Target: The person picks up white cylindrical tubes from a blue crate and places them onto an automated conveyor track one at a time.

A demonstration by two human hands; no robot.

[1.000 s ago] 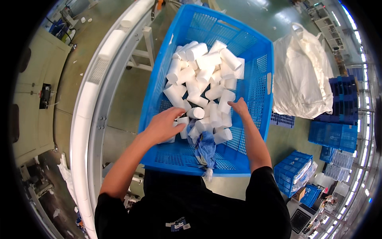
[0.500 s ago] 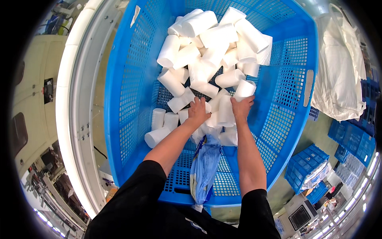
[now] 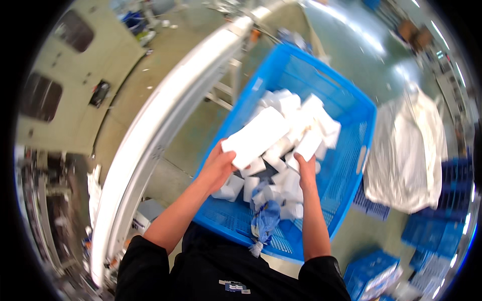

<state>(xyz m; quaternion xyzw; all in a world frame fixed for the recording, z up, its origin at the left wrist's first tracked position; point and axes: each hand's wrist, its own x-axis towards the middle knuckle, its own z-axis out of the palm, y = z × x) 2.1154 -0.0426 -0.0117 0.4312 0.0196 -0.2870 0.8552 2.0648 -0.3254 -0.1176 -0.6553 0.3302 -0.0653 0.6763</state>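
My left hand is closed on the near end of a long white paper roll, raised over the left side of the pile. It may be more than one roll end to end; the picture is blurred. Farther right, my right hand grips a shorter white paper roll near the pile's middle. Several more white rolls lie heaped below in a large blue perforated crate. A crumpled blue plastic bag lies at the crate's near end, close to my body.
A curved white rail runs along the left, beside a beige cabinet. A big white sack stands right of the crate. Other blue crates sit on the floor at the lower right.
My left hand has come up with the long white roll in it. The right hand still grips a roll. The view has turned and drawn back, showing more floor around the crate.
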